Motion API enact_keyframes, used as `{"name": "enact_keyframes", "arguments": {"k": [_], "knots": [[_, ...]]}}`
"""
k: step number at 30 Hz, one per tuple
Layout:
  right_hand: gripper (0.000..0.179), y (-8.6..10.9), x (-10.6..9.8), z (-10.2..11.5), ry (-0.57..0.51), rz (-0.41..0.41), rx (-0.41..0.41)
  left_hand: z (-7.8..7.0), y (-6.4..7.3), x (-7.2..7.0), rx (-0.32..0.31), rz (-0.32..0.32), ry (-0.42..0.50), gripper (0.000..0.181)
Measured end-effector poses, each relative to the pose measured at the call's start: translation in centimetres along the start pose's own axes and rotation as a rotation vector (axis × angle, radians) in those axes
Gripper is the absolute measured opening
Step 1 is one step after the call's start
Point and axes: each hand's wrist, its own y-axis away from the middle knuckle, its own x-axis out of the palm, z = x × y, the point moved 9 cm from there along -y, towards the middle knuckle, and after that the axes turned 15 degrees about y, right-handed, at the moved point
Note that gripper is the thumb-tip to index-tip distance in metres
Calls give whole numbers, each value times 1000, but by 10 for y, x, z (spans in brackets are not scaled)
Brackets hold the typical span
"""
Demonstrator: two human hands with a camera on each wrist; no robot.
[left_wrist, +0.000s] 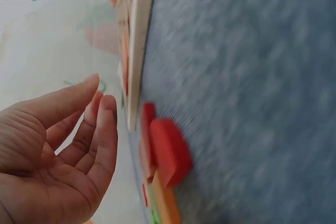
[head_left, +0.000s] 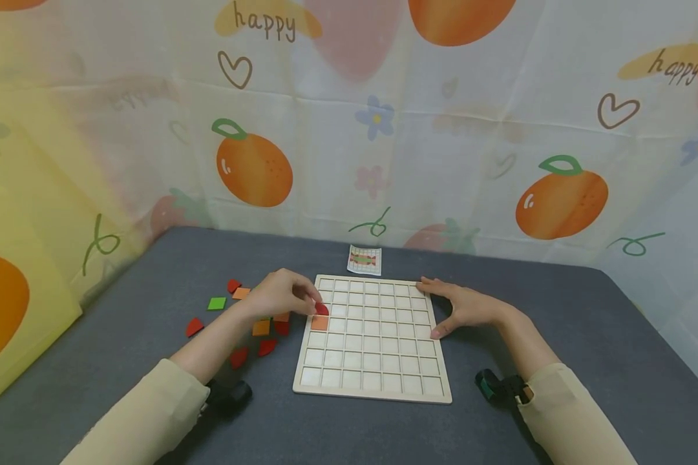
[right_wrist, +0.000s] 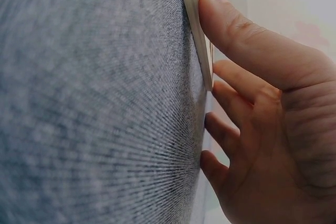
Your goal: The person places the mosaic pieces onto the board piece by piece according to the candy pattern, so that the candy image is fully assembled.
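Observation:
A pale wooden grid board (head_left: 378,395) lies on the table. In its left column sits an orange square tile (head_left: 319,323), with a red rounded tile (head_left: 322,309) directly above it. My left hand (head_left: 282,294) hovers at the board's left edge, fingertips right by the red tile. In the left wrist view its thumb and fingers (left_wrist: 107,129) bend loosely with a gap between them and nothing in it. My right hand (head_left: 465,307) rests against the board's right side, fingers spread. Its thumb (right_wrist: 231,19) touches the edge, and other fingertips reach the far right corner.
Left of the board lie loose tiles: a green square (head_left: 216,303), orange squares (head_left: 261,328) and several red rounded ones (head_left: 240,357), some partly behind my left arm. A small card with a coloured grid picture (head_left: 364,259) lies beyond the board, near the printed curtain (head_left: 337,161).

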Motion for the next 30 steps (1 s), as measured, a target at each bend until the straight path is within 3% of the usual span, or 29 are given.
{"name": "enact_keyframes", "arguments": {"k": [8,16,22,30], "knots": [[107,0,0,-1,-2,-2,3,-5,8,-29,-30,-94,-30,23],[107,0,1,1,-16,4,-9,-4,16,-49,-27,-125,-2,29],[105,1,1,4,-26,10,-21,3,22,-70,-29,-167,-83,31],[107,2,0,3,-31,10,-3,23,33,-101,-78,-242,-84,37]]}}
